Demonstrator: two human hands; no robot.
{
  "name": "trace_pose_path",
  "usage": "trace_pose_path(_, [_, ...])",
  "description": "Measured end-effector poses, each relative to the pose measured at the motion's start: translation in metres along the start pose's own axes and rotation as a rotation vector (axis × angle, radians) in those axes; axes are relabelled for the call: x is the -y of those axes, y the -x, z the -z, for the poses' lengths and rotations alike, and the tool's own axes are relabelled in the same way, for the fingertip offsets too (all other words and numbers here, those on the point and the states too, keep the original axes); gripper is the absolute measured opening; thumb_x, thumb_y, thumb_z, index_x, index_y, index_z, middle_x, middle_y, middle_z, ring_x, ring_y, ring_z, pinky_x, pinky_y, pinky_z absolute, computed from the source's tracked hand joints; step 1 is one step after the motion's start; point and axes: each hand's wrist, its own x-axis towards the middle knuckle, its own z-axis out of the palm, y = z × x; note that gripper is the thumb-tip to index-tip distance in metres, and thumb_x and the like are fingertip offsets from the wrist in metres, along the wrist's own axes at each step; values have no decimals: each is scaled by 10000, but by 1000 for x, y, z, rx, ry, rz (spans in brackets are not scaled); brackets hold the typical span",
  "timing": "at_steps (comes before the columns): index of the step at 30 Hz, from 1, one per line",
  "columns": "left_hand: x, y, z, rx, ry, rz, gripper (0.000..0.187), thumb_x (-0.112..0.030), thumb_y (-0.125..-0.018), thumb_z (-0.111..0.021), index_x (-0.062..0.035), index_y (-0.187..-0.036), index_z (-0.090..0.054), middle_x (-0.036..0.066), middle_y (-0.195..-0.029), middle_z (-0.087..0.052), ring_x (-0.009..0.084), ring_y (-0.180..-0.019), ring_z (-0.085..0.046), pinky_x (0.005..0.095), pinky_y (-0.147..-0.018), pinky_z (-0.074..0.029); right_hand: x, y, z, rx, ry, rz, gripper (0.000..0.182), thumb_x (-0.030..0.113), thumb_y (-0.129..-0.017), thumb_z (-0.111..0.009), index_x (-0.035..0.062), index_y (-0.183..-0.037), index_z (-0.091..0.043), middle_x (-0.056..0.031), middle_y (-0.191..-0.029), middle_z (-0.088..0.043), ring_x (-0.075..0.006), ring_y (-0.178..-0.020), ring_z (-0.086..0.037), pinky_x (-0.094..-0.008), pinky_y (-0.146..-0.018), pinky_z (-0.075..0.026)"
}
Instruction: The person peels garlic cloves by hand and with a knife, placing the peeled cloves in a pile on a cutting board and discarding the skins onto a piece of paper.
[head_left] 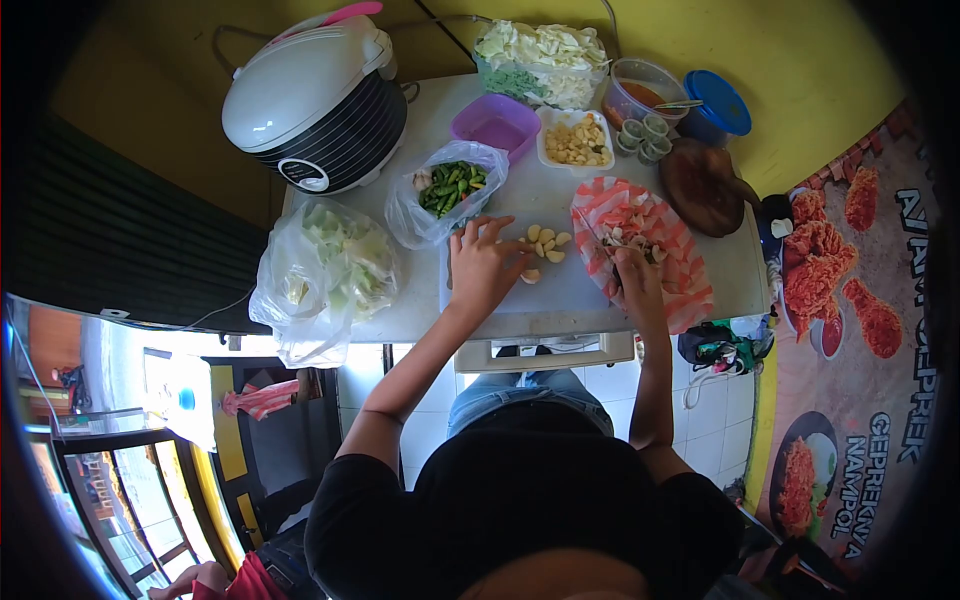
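My left hand rests with its fingers spread on a pale cutting board, its fingertips beside several peeled garlic cloves. Over a red-and-white striped paper bag is my right hand. Its fingers are closed together above garlic skins in the bag; what they hold is too small to make out. A plastic bag of green chilies with a garlic bulb lies just behind my left hand.
A rice cooker and a bag of greens are at the left. Farther back stand a purple container, a cabbage tub, a white tray and a sauce tub. A stone mortar sits right. Someone's knee shows lower left.
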Motion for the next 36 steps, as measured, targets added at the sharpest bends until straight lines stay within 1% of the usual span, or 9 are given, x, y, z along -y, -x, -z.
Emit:
trace_pose_path(6, [1, -13, 2, 59, -33, -19, 96, -250, -692, -689, -198, -767, -718, -1, -1124, -573, 217, -1094, -445, 402, -903, -304, -6, 0, 4, -22, 23, -45, 346, 364, -926, -491, 37, -1002, -574, 28, -714, -482, -38, -580, -420, -183, -519, -339])
trace_pose_path(9, [3, -16, -3, 66, -32, -22, 95, -256, -694, -686, -196, -762, -714, 0, -1110, -578, 210, -1091, -446, 395, -908, -301, -12, -1, 5, -14, 32, 17, 345, 364, -933, -467, 64, -1041, -599, 51, -605, -474, -12, -492, -391, -162, -416, -260])
trace_pose_path(12, [1, -17, -6, 52, -55, -70, 85, -244, -700, -682, -188, -757, -712, -2, -1079, -589, 206, -1086, -448, 392, -905, -301, -6, 0, 5, 23, 23, -31, 357, 374, -927, -484, 38, -1011, -572, 27, -689, -476, -43, -578, -420, -185, -526, -338])
trace_pose_path(18, [0, -17, 6, -42, 67, 20, 97, -225, -747, -665, -158, -809, -697, 6, -1023, -606, 216, -1014, -500, 385, -895, -316, -12, 1, 6, 22, 1, -51, 321, 337, -933, -483, 39, -1024, -564, 25, -633, -462, -49, -571, -426, -188, -517, -322])
trace_pose_path(21, [-10, -15, 24, 97, 188, 128, 111, -230, -760, -661, -144, -824, -691, 19, -976, -624, 218, -930, -546, 366, -854, -354, -5, 5, 2, 44, 23, -58, 284, 293, -931, -496, 36, -1034, -559, 22, -635, -472, -51, -581, -441, -195, -517, -321])
trace_pose_path(27, [-7, 14, 7, 211, 304, -4, 183, -248, -734, -683, -120, -865, -683, 33, -899, -641, 219, -862, -580, 361, -755, -402, -17, 11, -5, 182, 187, 65, 301, 215, -916, -522, 65, -1176, -505, 6, -658, -496, -61, -604, -470, -202, -576, -391])
trace_pose_path(30, [-9, 22, 1, 112, 314, -4, 196, -235, -717, -697, -113, -870, -685, 34, -880, -641, 224, -850, -580, 350, -750, -403, -21, 18, -13, 325, 157, 80, 333, 197, -925, -495, 99, -1242, -471, -17, -708, -508, -33, -541, -426, -172, -474, -342])
trace_pose_path(33, [-20, 27, 8, 20, 330, 121, 164, -199, -721, -689, -115, -862, -692, 34, -873, -638, 226, -840, -581, 342, -748, -402, -13, 28, -21, 398, 134, -108, 342, 169, -939, -457, 96, -1273, -451, -20, -701, -505, -33, -536, -426, -170, -475, -356])
trace_pose_path(36, [-18, 34, 3, 6, 310, 153, 175, -188, -725, -685, -121, -886, -694, 30, -891, -628, 226, -860, -571, 333, -756, -395, -14, 34, -29, 380, 123, -36, 353, 157, -947, -433, 96, -1295, -434, -14, -679, -496, -33, -525, -419, -166, -468, -359])
